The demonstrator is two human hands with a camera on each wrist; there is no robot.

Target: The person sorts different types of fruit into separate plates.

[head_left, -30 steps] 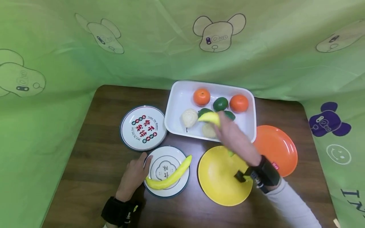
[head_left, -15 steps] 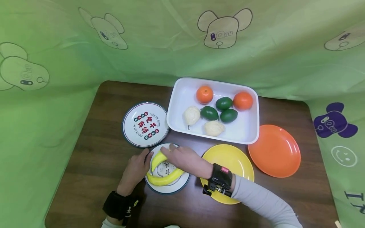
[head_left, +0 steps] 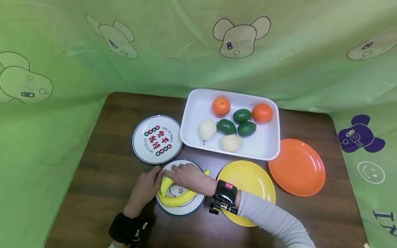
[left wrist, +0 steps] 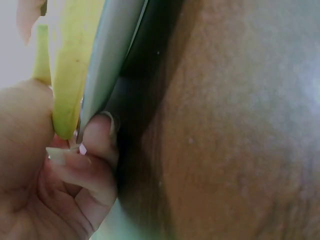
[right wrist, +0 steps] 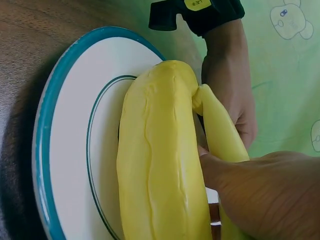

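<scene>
A white plate with a dark blue-green rim (head_left: pixel 186 212) lies near the table's front, and my left hand (head_left: pixel 145 187) grips its left edge. In the left wrist view, curled fingers (left wrist: pixel 85 175) pinch the plate's edge (left wrist: pixel 112 55) beside a banana tip (left wrist: pixel 67 110). One yellow banana (head_left: pixel 178 201) lies curved across the plate. Above the plate's far left part, my right hand (head_left: pixel 190 179) holds a second banana (head_left: pixel 165 186), partly hidden by the hand. The right wrist view has the lying banana (right wrist: pixel 160 160) close up, with the held banana (right wrist: pixel 222 130) behind it.
A white tray (head_left: pixel 200 144) holds two orange fruits (head_left: pixel 221 106), several green fruits (head_left: pixel 226 127) and two pale fruits (head_left: pixel 206 129). A printed white plate (head_left: pixel 139 141) is at left. A yellow plate (head_left: pixel 245 168) lies under the right forearm; an orange plate (head_left: pixel 297 167) is further right.
My right hand has carried the second banana from the tray leftward to the white plate and lowered it there beside the first banana. The left hand keeps its place at the plate's edge.
</scene>
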